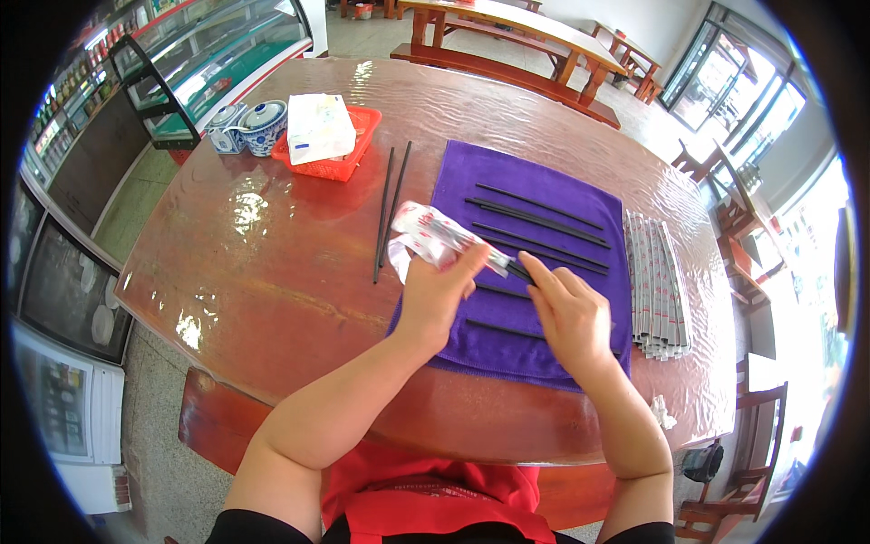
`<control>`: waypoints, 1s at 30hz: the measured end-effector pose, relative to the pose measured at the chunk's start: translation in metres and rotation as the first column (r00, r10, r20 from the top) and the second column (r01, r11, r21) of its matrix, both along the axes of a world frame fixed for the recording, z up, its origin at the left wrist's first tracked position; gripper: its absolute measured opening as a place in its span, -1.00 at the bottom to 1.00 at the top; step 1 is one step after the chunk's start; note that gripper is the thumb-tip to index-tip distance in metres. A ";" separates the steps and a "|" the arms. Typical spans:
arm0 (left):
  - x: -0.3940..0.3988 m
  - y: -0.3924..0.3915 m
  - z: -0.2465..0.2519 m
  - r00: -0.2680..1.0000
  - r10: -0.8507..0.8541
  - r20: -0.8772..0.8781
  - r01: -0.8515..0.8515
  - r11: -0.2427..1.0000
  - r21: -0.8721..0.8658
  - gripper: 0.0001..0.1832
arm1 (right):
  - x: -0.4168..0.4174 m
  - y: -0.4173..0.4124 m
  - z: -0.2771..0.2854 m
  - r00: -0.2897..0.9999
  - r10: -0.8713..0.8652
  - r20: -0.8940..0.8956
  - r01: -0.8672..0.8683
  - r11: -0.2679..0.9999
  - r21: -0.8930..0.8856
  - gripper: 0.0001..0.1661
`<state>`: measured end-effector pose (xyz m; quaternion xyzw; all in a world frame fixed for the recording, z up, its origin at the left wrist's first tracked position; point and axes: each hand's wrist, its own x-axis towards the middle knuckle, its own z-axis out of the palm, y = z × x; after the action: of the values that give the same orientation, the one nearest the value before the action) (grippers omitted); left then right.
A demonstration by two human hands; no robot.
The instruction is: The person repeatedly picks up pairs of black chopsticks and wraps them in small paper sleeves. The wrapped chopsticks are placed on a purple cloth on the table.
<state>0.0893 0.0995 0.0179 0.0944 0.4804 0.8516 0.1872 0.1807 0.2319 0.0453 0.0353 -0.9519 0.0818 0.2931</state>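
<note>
My left hand [438,292] grips a white paper-and-film chopstick sleeve [435,231] with red print, slightly blurred. Dark chopsticks [519,270] reach from the sleeve's open end into the fingers of my right hand [571,309]. Below both hands lies a purple cloth [530,166], its lower left corner partly behind my left wrist. Several black chopsticks [540,207] rest on the cloth, roughly side by side, and some are partly covered by my right hand. Left of the cloth, two more chopsticks [385,211] lie on the bare wooden table [285,319].
Right of the cloth lies a row of sleeved chopsticks [656,285]. A crumpled tissue [663,412] is near the right edge. A red plastic basket [363,139] with a tissue pack [319,129] stands at the back left, beside blue-and-white lidded jars [264,129]. A glass display counter [238,61] stands beyond.
</note>
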 end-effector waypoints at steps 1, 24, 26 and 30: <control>0.000 0.000 0.000 1.000 -0.013 0.014 0.013 1.000 -0.001 -0.86 | -0.003 -0.005 0.001 0.999 0.015 0.030 -0.013 0.998 -0.064 -0.48; 0.013 0.000 -0.007 0.602 -0.786 0.140 0.796 0.604 -0.035 -0.81 | 0.034 0.005 0.017 0.901 0.352 0.254 -0.111 0.753 -0.649 -0.57; 0.014 -0.001 -0.007 0.586 -0.800 0.129 0.810 0.583 -0.062 -0.80 | 0.034 0.009 0.010 0.911 0.327 0.253 -0.095 0.760 -0.643 -0.63; 0.017 -0.002 -0.007 0.528 -0.834 0.162 0.849 0.524 -0.070 -0.78 | 0.043 0.015 0.003 0.889 0.349 0.297 0.104 0.476 -0.873 -0.76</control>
<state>0.1062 0.0974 0.0112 0.2549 0.4227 0.6228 0.6070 0.2237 0.2467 0.0480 -0.0672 -0.8112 0.5795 0.0417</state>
